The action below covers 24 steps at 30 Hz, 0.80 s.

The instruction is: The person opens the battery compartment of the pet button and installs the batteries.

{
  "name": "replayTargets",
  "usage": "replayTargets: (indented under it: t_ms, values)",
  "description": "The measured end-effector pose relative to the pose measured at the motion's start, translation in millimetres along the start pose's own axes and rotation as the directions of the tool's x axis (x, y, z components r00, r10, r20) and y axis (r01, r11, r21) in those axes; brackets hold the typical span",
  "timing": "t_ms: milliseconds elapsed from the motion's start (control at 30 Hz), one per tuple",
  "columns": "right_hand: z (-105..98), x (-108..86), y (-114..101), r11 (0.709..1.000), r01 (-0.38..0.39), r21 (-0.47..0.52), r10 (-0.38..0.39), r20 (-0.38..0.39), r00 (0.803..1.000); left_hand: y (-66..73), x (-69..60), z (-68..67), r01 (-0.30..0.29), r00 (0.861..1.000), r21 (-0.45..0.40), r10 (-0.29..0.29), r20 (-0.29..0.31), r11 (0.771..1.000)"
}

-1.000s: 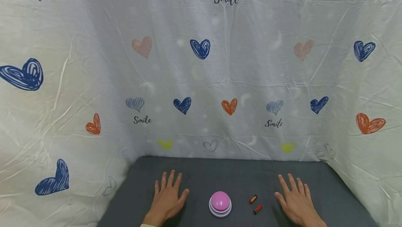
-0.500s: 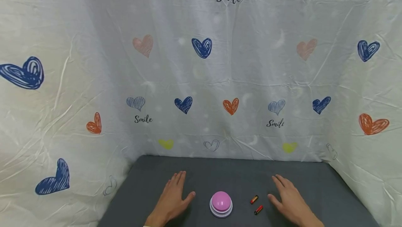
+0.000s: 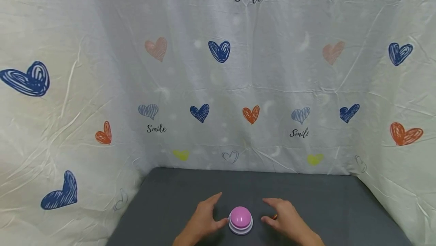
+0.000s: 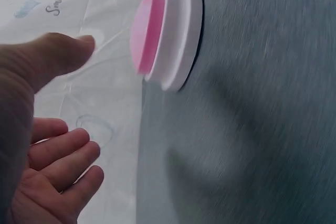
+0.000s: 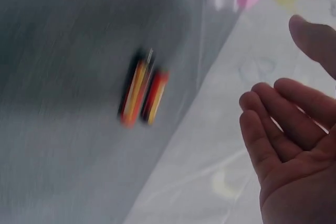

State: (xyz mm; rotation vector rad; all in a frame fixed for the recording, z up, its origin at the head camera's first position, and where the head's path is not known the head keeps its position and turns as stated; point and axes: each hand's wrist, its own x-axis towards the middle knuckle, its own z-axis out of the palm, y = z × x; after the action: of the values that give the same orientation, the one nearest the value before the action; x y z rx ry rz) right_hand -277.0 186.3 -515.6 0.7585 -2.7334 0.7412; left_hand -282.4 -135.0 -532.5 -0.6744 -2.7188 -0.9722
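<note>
A round push button with a pink dome and a white base (image 3: 240, 218) sits on the grey table between the hands. My left hand (image 3: 201, 220) is just left of it, thumb tip close to the base, fingers apart from thumb. Whether the thumb touches the base is hard to tell; in the left wrist view a gap shows beside the pink dome (image 4: 147, 32). To the button's right, my right hand (image 3: 288, 220) hovers with nothing held. It mostly hides two small batteries in the head view; the right wrist view shows one battery (image 5: 135, 92) beside another battery (image 5: 156, 97), both blurred.
The dark grey table (image 3: 190, 181) ends at a white cloth backdrop (image 3: 218, 79) printed with hearts and "Smile" lettering. Cloth also hangs along the left and right sides.
Both hands have moved inward from the sides toward the button, turning from palms down to palms facing each other. The right hand now covers most of the batteries. The button stays in place.
</note>
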Motion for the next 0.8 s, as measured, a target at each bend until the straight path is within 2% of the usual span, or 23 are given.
replayTargets:
  t_ms: [100, 200, 233, 333, 433, 467, 533, 667, 767, 800]
  values:
    - [14, 6.0, -7, 1.000, 0.013, 0.006, -0.013, -0.014, 1.000, 1.3, 0.2, 10.9, -0.020, 1.000, 0.013, 0.020, 0.002, 1.000]
    - [27, 10.4, -9, 1.000, 0.026, 0.007, -0.026, -0.014, 1.000, -0.7, 0.5, 21.5, -0.046, 0.999, -0.008, 0.046, -0.008, 0.999]
    - [32, 11.4, -9, 0.999, 0.030, 0.011, -0.030, -0.011, 0.999, -6.0, 0.5, 27.1, -0.080, 0.997, -0.006, 0.079, -0.020, 0.997]
    - [43, 12.7, -6, 0.999, 0.043, 0.027, -0.043, 0.004, 0.999, -8.3, 1.2, 35.4, -0.097, 0.995, -0.042, 0.098, 0.002, 0.994]
    - [52, 13.8, -2, 0.996, 0.057, 0.069, -0.059, 0.030, 0.998, -9.6, 3.5, 41.8, -0.075, 0.995, -0.047, 0.078, 0.068, 0.996]
    - [54, 14.5, -1, 0.995, 0.055, 0.088, -0.059, 0.046, 0.997, -6.2, 4.1, 41.3, -0.048, 0.994, -0.061, 0.054, 0.097, 0.997]
    - [58, 16.2, 1, 0.991, 0.039, 0.131, -0.052, 0.093, 0.994, -8.9, 4.8, 45.0, -0.045, 0.990, -0.072, 0.054, 0.131, 0.996]
    - [63, 19.5, 2, 0.982, -0.016, 0.186, -0.018, 0.184, 0.983, -26.3, 6.8, 60.6, -0.048, 0.982, -0.120, 0.069, 0.174, 0.992]
    - [65, 21.8, 2, 0.981, -0.042, 0.190, -0.001, 0.220, 0.976, -41.9, 9.3, 75.4, 0.010, 0.982, -0.128, 0.015, 0.191, 0.992]
    - [64, 22.6, 2, 0.981, -0.049, 0.190, 0.004, 0.227, 0.974, -43.0, 9.8, 77.4, 0.031, 0.982, -0.129, -0.007, 0.187, 0.991]
